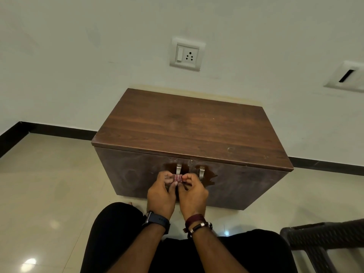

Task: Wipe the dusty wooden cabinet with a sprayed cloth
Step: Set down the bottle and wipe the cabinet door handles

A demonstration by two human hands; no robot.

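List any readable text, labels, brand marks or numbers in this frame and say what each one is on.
None can be read.
The switch and socket plate on the wall shows no lettering.
The second wall plate at the right shows only a dark slot.
The watch on the left wrist faces away; no display shows.
The wooden cabinet and the folded cloth pinched by the left hand and right hand carry no print.

Both hands, left hand (pixel 160 194) and right hand (pixel 192 193), pinch a small folded reddish cloth (pixel 177 178) between them. They hover before the wooden cabinet (pixel 189 131), near its two metal handles (pixel 201 173).
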